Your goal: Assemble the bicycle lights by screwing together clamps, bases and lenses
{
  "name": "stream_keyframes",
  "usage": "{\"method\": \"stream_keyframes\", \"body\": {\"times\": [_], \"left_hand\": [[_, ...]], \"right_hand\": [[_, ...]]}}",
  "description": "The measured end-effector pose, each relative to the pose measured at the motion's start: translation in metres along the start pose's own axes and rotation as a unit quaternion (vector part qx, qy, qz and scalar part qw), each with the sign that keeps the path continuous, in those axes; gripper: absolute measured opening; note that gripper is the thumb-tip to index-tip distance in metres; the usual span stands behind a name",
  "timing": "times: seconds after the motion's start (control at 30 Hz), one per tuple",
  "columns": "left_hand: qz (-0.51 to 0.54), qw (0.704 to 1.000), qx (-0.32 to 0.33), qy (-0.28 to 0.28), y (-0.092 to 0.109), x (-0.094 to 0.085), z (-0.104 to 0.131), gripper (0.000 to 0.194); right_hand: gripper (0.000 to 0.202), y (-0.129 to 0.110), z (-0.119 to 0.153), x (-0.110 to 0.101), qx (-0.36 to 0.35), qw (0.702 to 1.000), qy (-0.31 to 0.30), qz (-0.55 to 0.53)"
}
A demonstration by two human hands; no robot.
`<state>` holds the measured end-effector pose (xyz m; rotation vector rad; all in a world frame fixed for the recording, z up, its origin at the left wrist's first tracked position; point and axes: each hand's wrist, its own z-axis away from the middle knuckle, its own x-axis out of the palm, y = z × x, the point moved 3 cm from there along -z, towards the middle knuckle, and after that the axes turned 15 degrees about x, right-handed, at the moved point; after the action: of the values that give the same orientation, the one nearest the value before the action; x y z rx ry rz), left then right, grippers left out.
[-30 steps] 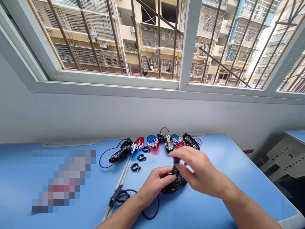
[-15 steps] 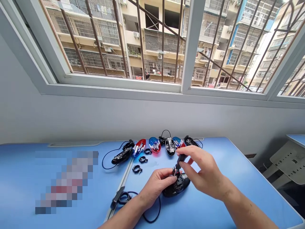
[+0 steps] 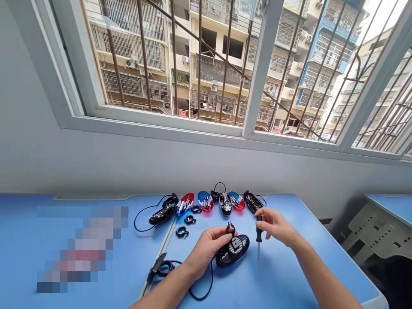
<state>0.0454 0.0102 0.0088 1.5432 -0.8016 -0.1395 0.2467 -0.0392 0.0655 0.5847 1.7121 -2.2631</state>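
My left hand (image 3: 207, 249) pinches a small black clamp (image 3: 230, 227) at the upper edge of a black oval housing (image 3: 234, 254). The housing lies on the blue table with a round ribbed part facing up; whether the clamp is fixed to it I cannot tell. To its right, my right hand (image 3: 277, 226) grips a screwdriver (image 3: 259, 234) by its black handle. The metal shaft points straight down, apart from the housing. Beside my left forearm lies a black bracket part (image 3: 157, 269), near a looped black cable (image 3: 210, 285).
Several loose black ring clamps (image 3: 182, 232) lie left of centre. Along the wall stand red-and-blue translucent shells (image 3: 206, 201) and black oval housings (image 3: 225, 204) with cables. A blurred patch (image 3: 83, 253) covers something at left. A barred window (image 3: 193, 64) is above.
My right hand has drawn the screwdriver up and away to the right, and its shaft now hangs vertically. My left hand still pinches the clamp. The view has shifted slightly.
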Motion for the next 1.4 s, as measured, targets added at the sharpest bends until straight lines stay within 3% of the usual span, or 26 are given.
{"method": "stream_keyframes", "body": {"times": [0.17, 0.53, 0.8, 0.93, 1.03, 1.13, 1.27, 1.4], "left_hand": [[-0.017, 1.0, 0.02, 0.013, 0.001, 0.0, 0.001, 0.039], [-0.04, 0.997, 0.053, 0.051, 0.004, -0.006, -0.001, 0.032], [-0.035, 0.996, 0.06, 0.057, 0.0, -0.01, -0.004, 0.03], [-0.044, 0.995, 0.068, 0.061, 0.003, -0.011, -0.004, 0.028], [-0.055, 0.994, 0.072, 0.06, 0.006, -0.011, -0.004, 0.027], [-0.057, 0.994, 0.071, 0.065, 0.009, -0.012, -0.004, 0.027], [-0.058, 0.994, 0.06, 0.068, 0.014, -0.01, -0.003, 0.03], [-0.105, 0.991, 0.07, 0.047, 0.02, -0.006, -0.003, 0.025]], "right_hand": [[0.017, 0.033, -0.018, 0.012, 0.06, 0.995, 0.031, 0.075], [0.016, 0.04, -0.026, 0.025, 0.037, 0.954, 0.168, 0.245], [0.027, 0.047, -0.02, 0.027, -0.005, 0.95, 0.2, 0.24], [0.028, 0.036, -0.013, 0.023, -0.046, 0.954, 0.215, 0.204], [0.027, 0.018, -0.007, 0.028, -0.08, 0.973, 0.175, 0.127], [0.021, 0.0, -0.008, 0.041, -0.054, 0.997, 0.063, -0.002], [0.027, -0.018, -0.019, 0.06, -0.021, 0.996, -0.048, -0.074], [0.029, -0.023, -0.028, 0.07, -0.046, 0.994, -0.069, -0.075]]}}
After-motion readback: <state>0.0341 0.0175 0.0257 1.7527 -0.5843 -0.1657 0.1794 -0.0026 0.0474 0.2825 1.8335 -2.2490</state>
